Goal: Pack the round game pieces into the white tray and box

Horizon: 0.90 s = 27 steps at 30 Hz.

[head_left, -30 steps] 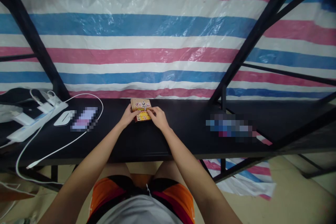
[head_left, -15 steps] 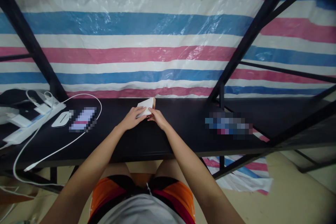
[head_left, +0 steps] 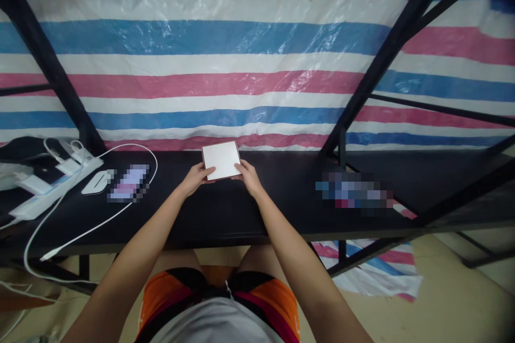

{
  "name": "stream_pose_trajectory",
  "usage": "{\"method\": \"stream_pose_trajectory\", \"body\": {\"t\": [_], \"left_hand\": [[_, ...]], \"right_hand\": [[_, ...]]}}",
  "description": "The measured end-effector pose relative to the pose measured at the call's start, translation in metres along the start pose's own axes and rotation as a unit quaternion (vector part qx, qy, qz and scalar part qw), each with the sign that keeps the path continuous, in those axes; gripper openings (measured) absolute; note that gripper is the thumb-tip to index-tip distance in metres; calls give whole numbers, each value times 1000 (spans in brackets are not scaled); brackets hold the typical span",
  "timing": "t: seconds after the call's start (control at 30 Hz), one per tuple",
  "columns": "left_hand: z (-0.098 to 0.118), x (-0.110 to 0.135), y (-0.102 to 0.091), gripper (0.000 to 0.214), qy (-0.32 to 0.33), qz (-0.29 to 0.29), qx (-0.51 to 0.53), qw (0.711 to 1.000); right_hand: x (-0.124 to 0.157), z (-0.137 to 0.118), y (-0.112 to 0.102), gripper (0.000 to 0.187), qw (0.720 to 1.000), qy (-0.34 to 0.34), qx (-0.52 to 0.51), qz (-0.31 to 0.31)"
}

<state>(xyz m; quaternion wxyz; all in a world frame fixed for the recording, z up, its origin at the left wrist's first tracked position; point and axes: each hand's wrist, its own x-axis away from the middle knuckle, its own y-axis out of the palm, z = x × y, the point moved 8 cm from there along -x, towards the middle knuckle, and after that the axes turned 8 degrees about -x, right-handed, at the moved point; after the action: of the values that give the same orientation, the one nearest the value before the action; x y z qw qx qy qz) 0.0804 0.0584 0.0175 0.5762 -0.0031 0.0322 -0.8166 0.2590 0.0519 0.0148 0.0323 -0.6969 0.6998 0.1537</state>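
Between my hands is a flat white box (head_left: 221,159) with thin brownish edges, its plain white face turned up toward me. My left hand (head_left: 196,178) grips its left near corner, thumb lying on the white face and fingers underneath. On the opposite side my right hand (head_left: 247,176) holds the right near corner in the same way. The box is over the far half of the black table (head_left: 219,214); whether it touches the surface I cannot tell.
On the left lie a white power strip (head_left: 52,187) with plugs, a white cable (head_left: 92,230), a flat white object (head_left: 95,182) and a blurred phone-like item (head_left: 129,182). A blurred object (head_left: 354,190) lies right. Black metal posts (head_left: 370,75) and a striped plastic sheet (head_left: 221,83) stand behind.
The box has turned from a slanted position to lie broad face up. My hands have moved apart, from close together on it to its left and right sides.
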Motion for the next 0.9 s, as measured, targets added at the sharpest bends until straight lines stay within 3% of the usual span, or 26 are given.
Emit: {"method": "stream_pose_trajectory", "body": {"t": [0.07, 0.17, 0.27, 0.37, 0.5, 0.6, 0.7, 0.8, 0.9], "left_hand": [[1, -1, -6, 57, 13, 39, 6, 999], [1, -4, -15, 54, 29, 90, -4, 996], [6, -5, -22, 49, 67, 142, -35, 987], [18, -1, -18, 46, 135, 157, -96, 974], [28, 10, 2, 53, 192, 129, -229, 945], [34, 21, 29, 54, 253, 58, -334, 906], [40, 29, 48, 44, 317, 9, -391, 864], [40, 24, 42, 34, 317, 32, -417, 851], [37, 14, 12, 32, 260, 138, -425, 856]], "right_hand": [[2, -11, -9, 40, 990, -65, 108, 59], [13, -36, -10, 35, 940, -195, 247, 134], [21, -43, 10, 31, 920, -248, 293, 86], [22, -36, 30, 39, 930, -231, 287, 7], [17, -20, 34, 52, 967, -150, 204, -37], [13, -9, 26, 51, 984, -87, 155, -30], [9, -8, 13, 46, 990, -71, 123, 17], [6, -10, 1, 42, 990, -66, 104, 64], [3, -9, -3, 40, 992, -55, 95, 63]]}}
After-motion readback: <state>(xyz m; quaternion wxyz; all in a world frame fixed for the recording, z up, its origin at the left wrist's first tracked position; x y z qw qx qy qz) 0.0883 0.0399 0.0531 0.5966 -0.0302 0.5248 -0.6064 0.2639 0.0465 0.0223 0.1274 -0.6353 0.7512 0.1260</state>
